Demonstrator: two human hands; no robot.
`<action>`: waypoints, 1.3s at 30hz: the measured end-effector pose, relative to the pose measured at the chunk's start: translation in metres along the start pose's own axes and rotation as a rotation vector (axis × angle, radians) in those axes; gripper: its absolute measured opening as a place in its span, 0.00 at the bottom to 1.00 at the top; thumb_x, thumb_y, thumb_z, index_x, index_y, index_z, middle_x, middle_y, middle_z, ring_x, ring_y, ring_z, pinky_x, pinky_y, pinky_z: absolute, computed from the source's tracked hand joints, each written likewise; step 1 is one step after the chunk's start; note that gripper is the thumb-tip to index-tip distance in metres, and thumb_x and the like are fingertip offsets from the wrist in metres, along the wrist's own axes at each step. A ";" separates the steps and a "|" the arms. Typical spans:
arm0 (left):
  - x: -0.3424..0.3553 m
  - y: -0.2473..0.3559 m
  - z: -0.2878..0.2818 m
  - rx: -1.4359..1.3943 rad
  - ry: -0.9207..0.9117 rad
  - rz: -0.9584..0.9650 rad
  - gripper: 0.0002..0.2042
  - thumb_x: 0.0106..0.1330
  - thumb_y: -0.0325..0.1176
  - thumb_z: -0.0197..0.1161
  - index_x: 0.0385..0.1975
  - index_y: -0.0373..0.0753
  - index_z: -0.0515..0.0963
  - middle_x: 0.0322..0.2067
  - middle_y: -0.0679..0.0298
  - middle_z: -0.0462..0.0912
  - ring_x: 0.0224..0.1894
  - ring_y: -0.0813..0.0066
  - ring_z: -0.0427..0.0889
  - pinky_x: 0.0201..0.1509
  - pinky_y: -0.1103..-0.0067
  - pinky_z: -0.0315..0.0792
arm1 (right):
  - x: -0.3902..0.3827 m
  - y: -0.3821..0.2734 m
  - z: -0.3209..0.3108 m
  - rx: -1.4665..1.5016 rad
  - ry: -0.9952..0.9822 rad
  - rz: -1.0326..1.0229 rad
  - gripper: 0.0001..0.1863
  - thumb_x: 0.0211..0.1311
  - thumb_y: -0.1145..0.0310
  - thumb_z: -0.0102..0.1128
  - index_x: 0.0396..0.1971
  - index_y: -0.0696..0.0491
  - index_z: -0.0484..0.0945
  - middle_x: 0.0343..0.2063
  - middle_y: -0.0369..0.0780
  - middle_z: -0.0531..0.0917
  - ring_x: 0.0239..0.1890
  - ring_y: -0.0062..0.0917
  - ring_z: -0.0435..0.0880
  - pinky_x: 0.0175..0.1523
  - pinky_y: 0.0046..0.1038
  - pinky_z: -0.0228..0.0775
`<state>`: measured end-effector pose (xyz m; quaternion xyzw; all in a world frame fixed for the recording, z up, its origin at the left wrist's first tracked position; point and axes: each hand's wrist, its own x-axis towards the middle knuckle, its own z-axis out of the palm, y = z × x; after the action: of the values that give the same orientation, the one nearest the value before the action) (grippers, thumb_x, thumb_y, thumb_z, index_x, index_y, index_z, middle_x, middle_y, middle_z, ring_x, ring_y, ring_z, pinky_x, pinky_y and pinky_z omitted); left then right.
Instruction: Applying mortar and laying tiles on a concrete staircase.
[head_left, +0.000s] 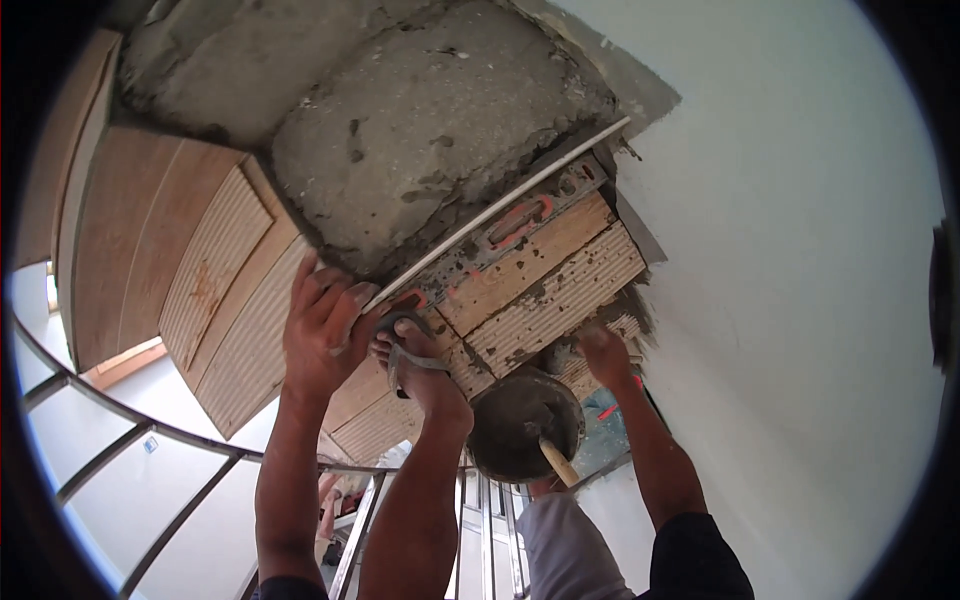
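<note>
My left hand (330, 330) has its fingers bent around the lower end of a long white strip (500, 205), which lies diagonally along the edge of rough grey cement (430, 120). Beside the strip lies a cement-splattered level (518, 220) on wood-look stair tiles (550, 285). Just right of that hand, a bare foot in a sandal (415, 375) rests on the step. My right hand (605, 355) is closed near the tile's lower edge; what it holds is hidden. Below it sits a black bucket (485, 440) of grey mix with a wooden handle (555, 460) sticking out.
Curved tiled steps (140, 240) fan out on the left, bordered below by a metal railing (150, 430). A pale wall (780, 260) rises along the right. Small items lie at a lower level, seen through the railing at the bottom.
</note>
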<state>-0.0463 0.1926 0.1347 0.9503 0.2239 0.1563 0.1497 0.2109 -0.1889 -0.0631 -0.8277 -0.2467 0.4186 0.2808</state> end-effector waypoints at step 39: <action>0.034 -0.011 -0.010 -0.100 -0.123 0.232 0.11 0.57 0.36 0.76 0.25 0.41 0.79 0.28 0.62 0.78 0.39 0.59 0.79 0.53 0.65 0.72 | -0.021 -0.342 0.087 1.755 0.309 0.654 0.08 0.72 0.64 0.54 0.31 0.49 0.71 0.23 0.30 0.66 0.21 0.21 0.64 0.29 0.28 0.62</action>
<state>-0.0247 0.2200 0.1478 0.9689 0.0949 0.1251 0.1911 0.0679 0.0661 0.1352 -0.3956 0.4399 0.3984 0.7009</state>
